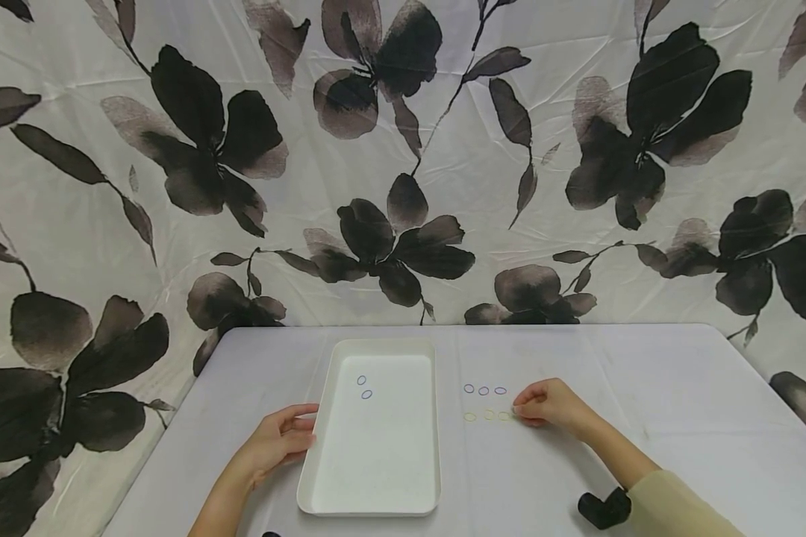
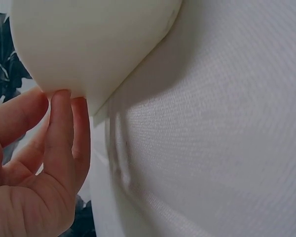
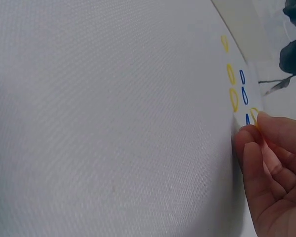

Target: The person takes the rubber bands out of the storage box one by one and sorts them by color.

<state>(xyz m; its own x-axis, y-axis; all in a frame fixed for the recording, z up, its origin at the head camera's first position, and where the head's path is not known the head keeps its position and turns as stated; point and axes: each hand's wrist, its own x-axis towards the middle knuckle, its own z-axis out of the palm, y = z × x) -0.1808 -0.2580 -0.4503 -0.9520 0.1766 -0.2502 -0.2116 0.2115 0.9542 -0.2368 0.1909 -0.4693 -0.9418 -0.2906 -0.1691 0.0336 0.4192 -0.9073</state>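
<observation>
My left hand (image 1: 278, 441) holds the left edge of a white tray (image 1: 369, 477); in the left wrist view the fingertips sit at the wall of the tray (image 2: 89, 44). Two blue rubber bands (image 1: 366, 394) lie in the tray's upper left part. Right of the tray, my right hand (image 1: 552, 403) pinches a thin yellow rubber band (image 3: 254, 117) between thumb and fingers, low over the table. Three more yellow rubber bands (image 1: 470, 417) lie in a row beside that hand. Behind them is a row of three blue rubber bands (image 1: 483, 391).
A white cloth covers the table (image 1: 524, 485). A black heart-shaped object (image 1: 604, 509) lies by the right sleeve, and a small dark thing (image 1: 272, 534) shows at the bottom edge. A floral curtain (image 1: 389, 149) hangs behind the table.
</observation>
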